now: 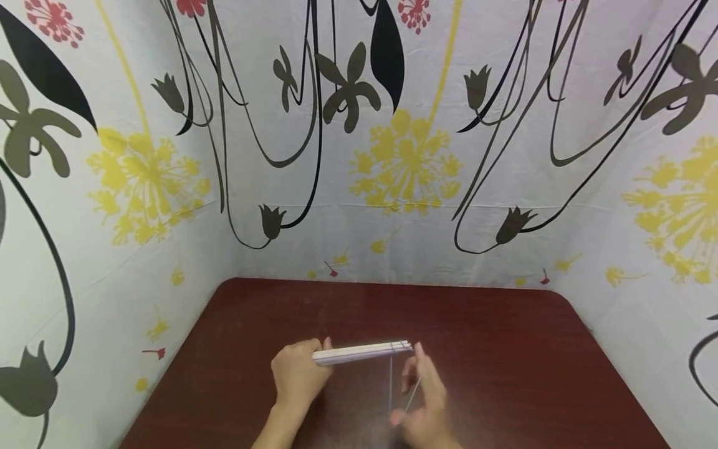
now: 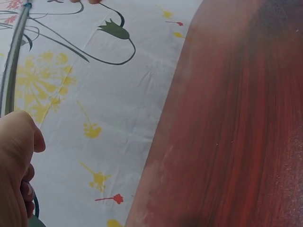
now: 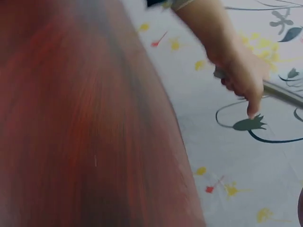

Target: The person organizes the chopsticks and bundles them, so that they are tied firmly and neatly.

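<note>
My left hand grips one end of a bundle of slim white sticks, held above the table and pointing right. The kind of stick is not clear. A thin cord or elastic band wraps the bundle near its right end and hangs down in a stretched strand. Below that end, my right hand holds the strand with thumb and fingers, its fingertips close to the stick ends. In the left wrist view the wrap shows as a small bluish band. The right wrist view shows the left hand round the bundle.
A dark red-brown wooden table with rounded far corners lies under both hands. White cloth printed with flowers hangs behind it and along both sides.
</note>
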`<move>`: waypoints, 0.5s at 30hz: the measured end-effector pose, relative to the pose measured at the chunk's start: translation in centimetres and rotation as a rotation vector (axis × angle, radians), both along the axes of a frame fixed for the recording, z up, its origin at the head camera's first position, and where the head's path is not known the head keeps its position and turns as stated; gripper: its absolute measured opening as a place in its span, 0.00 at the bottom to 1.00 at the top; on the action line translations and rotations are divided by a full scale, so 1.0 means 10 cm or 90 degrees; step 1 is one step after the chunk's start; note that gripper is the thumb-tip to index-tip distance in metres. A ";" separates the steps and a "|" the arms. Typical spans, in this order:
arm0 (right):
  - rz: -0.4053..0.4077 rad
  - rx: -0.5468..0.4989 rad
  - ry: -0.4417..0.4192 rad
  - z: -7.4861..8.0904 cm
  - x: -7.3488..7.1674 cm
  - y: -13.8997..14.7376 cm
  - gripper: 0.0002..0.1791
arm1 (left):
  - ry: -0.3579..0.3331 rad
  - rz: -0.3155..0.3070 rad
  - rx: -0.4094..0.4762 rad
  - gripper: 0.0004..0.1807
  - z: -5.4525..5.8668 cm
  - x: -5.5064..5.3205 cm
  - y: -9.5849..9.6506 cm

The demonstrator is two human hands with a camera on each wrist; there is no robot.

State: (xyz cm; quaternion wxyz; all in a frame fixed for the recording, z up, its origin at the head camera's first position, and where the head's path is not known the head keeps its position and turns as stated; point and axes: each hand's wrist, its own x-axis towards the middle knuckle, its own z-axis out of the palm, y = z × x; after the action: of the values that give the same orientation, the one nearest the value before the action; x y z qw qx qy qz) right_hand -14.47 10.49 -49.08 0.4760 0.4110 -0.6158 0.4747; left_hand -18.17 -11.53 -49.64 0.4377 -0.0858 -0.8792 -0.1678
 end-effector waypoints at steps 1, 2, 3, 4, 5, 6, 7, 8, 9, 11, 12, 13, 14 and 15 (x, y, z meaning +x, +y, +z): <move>0.016 -0.034 -0.042 -0.02 0.01 0.00 0.50 | 0.016 0.003 -0.005 0.25 0.01 0.00 0.00; 0.041 -0.065 -0.094 -0.05 0.03 0.00 0.50 | 0.033 0.007 -0.009 0.25 0.01 -0.01 0.00; 0.061 -0.087 -0.134 -0.07 0.05 0.00 0.49 | 0.049 0.012 -0.010 0.25 0.02 -0.01 0.00; 0.081 -0.102 -0.165 -0.09 0.06 0.00 0.48 | 0.062 0.015 -0.011 0.25 0.02 -0.01 -0.01; 0.094 -0.110 -0.185 -0.10 0.07 0.00 0.47 | 0.073 0.017 -0.008 0.25 0.02 -0.01 -0.01; 0.096 -0.109 -0.190 -0.10 0.08 0.00 0.47 | 0.080 0.019 -0.004 0.25 0.02 -0.01 -0.01; 0.087 -0.097 -0.176 -0.10 0.08 0.00 0.47 | 0.085 0.019 0.002 0.24 0.02 -0.01 -0.02; 0.074 -0.078 -0.153 -0.09 0.07 0.00 0.47 | 0.085 0.016 0.008 0.24 0.02 -0.01 -0.02; 0.055 -0.056 -0.125 -0.06 0.06 0.00 0.48 | 0.082 0.012 0.014 0.24 0.01 -0.01 -0.01; 0.015 -0.009 -0.068 0.00 0.06 0.00 0.48 | 0.064 0.007 0.022 0.24 0.01 -0.01 -0.01; -0.001 0.010 -0.043 0.05 0.06 -0.01 0.47 | 0.049 0.005 0.026 0.24 0.00 -0.01 -0.01; -0.010 0.022 -0.022 0.10 0.06 -0.01 0.44 | 0.029 0.005 0.029 0.25 0.00 -0.01 0.00; -0.013 0.019 -0.010 0.14 0.07 -0.02 0.42 | 0.003 0.006 0.034 0.25 0.00 -0.01 0.00; -0.018 0.015 0.010 0.19 0.08 -0.02 0.37 | -0.024 0.010 0.037 0.26 -0.01 0.00 0.00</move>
State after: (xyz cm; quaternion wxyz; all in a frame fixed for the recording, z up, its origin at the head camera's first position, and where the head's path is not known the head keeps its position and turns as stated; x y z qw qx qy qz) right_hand -13.66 10.33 -47.17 0.4827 0.4117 -0.6234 0.4569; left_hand -18.20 -11.54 -49.75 0.4248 -0.0626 -0.8826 -0.1915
